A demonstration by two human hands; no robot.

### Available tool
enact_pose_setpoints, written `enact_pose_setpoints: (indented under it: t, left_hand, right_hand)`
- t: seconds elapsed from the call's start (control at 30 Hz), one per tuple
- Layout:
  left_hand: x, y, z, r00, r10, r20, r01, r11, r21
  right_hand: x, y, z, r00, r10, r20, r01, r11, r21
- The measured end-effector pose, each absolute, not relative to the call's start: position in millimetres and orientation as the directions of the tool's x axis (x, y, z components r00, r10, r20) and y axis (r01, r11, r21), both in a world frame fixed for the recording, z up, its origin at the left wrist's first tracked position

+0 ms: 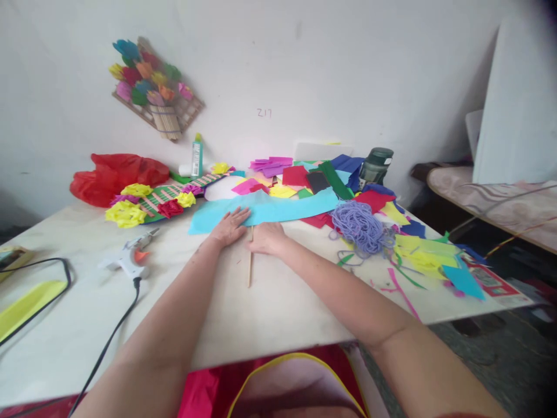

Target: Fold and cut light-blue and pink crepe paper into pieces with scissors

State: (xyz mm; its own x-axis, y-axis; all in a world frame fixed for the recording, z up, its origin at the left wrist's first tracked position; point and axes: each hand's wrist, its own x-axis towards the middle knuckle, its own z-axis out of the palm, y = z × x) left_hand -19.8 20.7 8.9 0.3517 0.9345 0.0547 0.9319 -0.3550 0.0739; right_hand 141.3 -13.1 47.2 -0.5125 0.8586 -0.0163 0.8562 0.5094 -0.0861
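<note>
A long strip of light blue crepe paper [282, 204] lies across the middle of the table. My left hand [231, 226] rests flat on its lower edge with the fingers spread. Just to the right, my right hand [266, 238] is closed around the upper part of a thin wooden stick [249, 270]. The stick's lower end points toward me on the white tabletop, and its top touches or nears the paper's lower edge. My right fingertips are partly hidden.
A hot glue gun [130, 260] with a black cord lies left. Behind it are a flower-decorated green strip [163, 200], a red plastic bag [117, 177] and a glue bottle [197, 158]. Purple yarn [359, 226], colored paper scraps [426, 255] and a dark jar [376, 165] sit right.
</note>
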Motion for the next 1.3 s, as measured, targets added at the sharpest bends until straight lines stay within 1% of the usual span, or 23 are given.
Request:
enact_pose_setpoints:
  t: [0.1, 0.2, 0.37, 0.53, 0.67, 0.77, 0.87, 1.0, 1.03, 1.07, 1.3]
  left_hand:
    - [-20.3, 22.3, 7.4, 0.376, 0.926, 0.035, 0.922, -0.377, 0.087]
    - [-19.9, 22.2, 6.4, 0.383, 0.923, 0.039, 0.920, -0.385, 0.080]
    - [-16.3, 21.3, 5.3, 0.365, 0.929, 0.057, 0.928, -0.368, 0.060]
    - [-14.5, 21.0, 4.9, 0.351, 0.934, 0.067, 0.932, -0.356, 0.073]
    - [-14.6, 20.8, 5.0, 0.339, 0.937, 0.084, 0.931, -0.347, 0.111]
    - [-14.6, 21.2, 4.7, 0.331, 0.939, 0.096, 0.932, -0.341, 0.124]
    - [-14.5, 21.9, 4.3, 0.324, 0.941, 0.099, 0.934, -0.335, 0.124]
    - [-14.8, 22.0, 3.7, 0.304, 0.945, 0.118, 0.940, -0.318, 0.127]
    - [-14.9, 22.0, 3.4, 0.299, 0.946, 0.127, 0.940, -0.315, 0.132]
    - [-15.0, 22.1, 3.1, 0.296, 0.945, 0.135, 0.940, -0.314, 0.136]
    - [-15.1, 26.2, -1.3, 0.267, 0.945, 0.190, 0.947, -0.294, 0.127]
  right_hand:
    - [135.6, -20.0, 51.6, -0.510, 0.853, -0.115, 0.860, 0.507, -0.055]
    - [147.3, -14.4, 55.4, -0.460, 0.867, -0.192, 0.885, 0.466, -0.015]
    - [186.8, 3.8, 59.6, -0.329, 0.914, -0.238, 0.936, 0.349, 0.044]
    - [226.9, 20.2, 64.8, -0.226, 0.947, -0.227, 0.957, 0.260, 0.131]
    - [252.2, 28.3, 67.4, -0.168, 0.976, -0.138, 0.966, 0.190, 0.174]
    - [260.3, 28.1, 66.8, -0.134, 0.988, -0.070, 0.973, 0.145, 0.182]
    - [248.5, 20.3, 63.1, -0.196, 0.980, 0.026, 0.969, 0.190, 0.161]
    - [211.0, 6.4, 51.6, -0.427, 0.903, 0.039, 0.902, 0.422, 0.093]
    - [202.4, 4.4, 47.6, -0.482, 0.874, 0.062, 0.875, 0.476, 0.084]
    - [195.3, 3.6, 43.3, -0.512, 0.851, 0.121, 0.859, 0.505, 0.084]
    - [186.7, 17.1, 25.3, -0.488, 0.847, 0.212, 0.869, 0.493, 0.029]
